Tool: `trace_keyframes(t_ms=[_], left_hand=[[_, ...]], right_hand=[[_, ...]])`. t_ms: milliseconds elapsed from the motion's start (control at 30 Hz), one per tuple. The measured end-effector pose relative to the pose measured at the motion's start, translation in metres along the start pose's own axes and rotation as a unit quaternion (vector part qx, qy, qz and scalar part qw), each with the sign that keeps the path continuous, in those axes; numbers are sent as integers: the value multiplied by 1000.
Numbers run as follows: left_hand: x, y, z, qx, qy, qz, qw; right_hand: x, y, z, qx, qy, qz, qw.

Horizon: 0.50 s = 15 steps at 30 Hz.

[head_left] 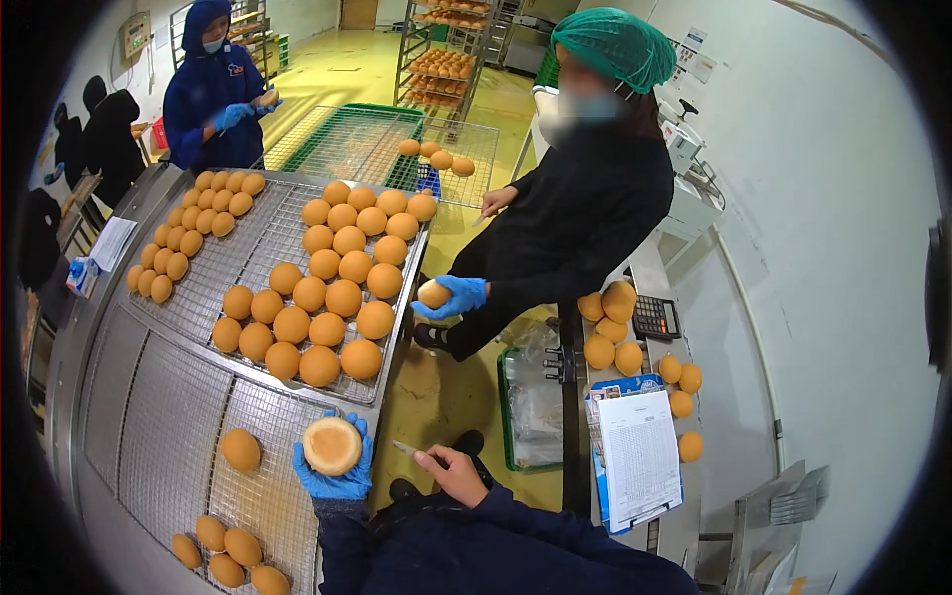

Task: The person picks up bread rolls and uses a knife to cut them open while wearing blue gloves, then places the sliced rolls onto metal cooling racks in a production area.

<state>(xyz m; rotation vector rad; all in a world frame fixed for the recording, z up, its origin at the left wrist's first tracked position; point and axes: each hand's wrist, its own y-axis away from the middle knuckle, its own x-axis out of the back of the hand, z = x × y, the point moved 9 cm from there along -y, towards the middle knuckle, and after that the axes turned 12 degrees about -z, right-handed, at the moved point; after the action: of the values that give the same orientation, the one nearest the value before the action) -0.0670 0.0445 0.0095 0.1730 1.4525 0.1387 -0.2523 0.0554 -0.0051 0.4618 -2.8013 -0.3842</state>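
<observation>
In a blue glove, my left hand (335,468) cups a round bun (332,445) with its pale flat underside turned up. It is above the edge of a wire rack (263,486). Bare, my right hand (456,476) grips a small knife (404,449) whose short blade points left toward the bun. A single brown bun (240,450) sits on the rack left of my left hand. Several more buns (243,546) lie at the near end. Beyond my left hand, a tray rack (307,382) carries many round golden-brown buns (319,365).
At right, a co-worker in a green hairnet (615,48) holds a bun and a knife. Another person in blue (203,109) stands across the table. The right-hand counter bears buns, a calculator (655,317) and a clipboard (640,456). A green crate (508,416) with plastic bags sits below.
</observation>
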Motion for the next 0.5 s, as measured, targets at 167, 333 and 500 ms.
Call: trace_keyframes(t_ms=[167, 333, 500], left_hand=[[-22, 1, 4, 1, -2, -38, 999], [-20, -13, 14, 28, 12, -51, 998], [-58, -25, 25, 11, -30, -129, 991]], right_hand=[[5, -1, 3, 7, -9, 34, 999], [5, -14, -6, 66, 10, 59, 996], [7, -26, -52, 138, 75, 90, 984]])
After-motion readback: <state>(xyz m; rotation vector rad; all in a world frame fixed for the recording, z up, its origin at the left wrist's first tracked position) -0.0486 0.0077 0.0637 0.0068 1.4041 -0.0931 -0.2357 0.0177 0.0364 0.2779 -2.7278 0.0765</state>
